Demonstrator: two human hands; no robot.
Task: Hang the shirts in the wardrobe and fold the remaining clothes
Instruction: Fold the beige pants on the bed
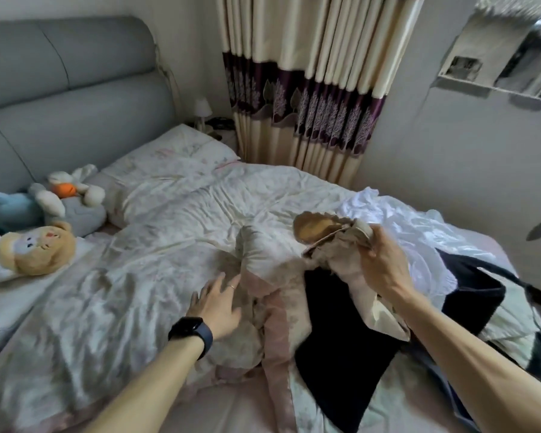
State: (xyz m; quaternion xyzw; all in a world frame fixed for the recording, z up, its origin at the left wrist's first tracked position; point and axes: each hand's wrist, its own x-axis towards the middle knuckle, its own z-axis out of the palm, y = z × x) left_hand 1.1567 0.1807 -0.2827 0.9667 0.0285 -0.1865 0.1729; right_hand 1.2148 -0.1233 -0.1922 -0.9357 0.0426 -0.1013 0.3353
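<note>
bed (132,251): rumpled quilt, mid part free for folding; plush toys (44,226) up by headboard.
right hand (384,267): pinches beige garment (331,242) near its top edge, lifted off the pile, prob. to see what it is.
left hand (219,304): fingers spread over its lower part; touching or not, can't tell.
pile: dark garment (341,339) underneath, white garment (400,220) behind, both unsorted.

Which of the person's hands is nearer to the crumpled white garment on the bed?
Right. The right hand, gripping a beige garment, is raised just beside the white garment; the left hand reaches open over the duvet, farther to its left.
</note>
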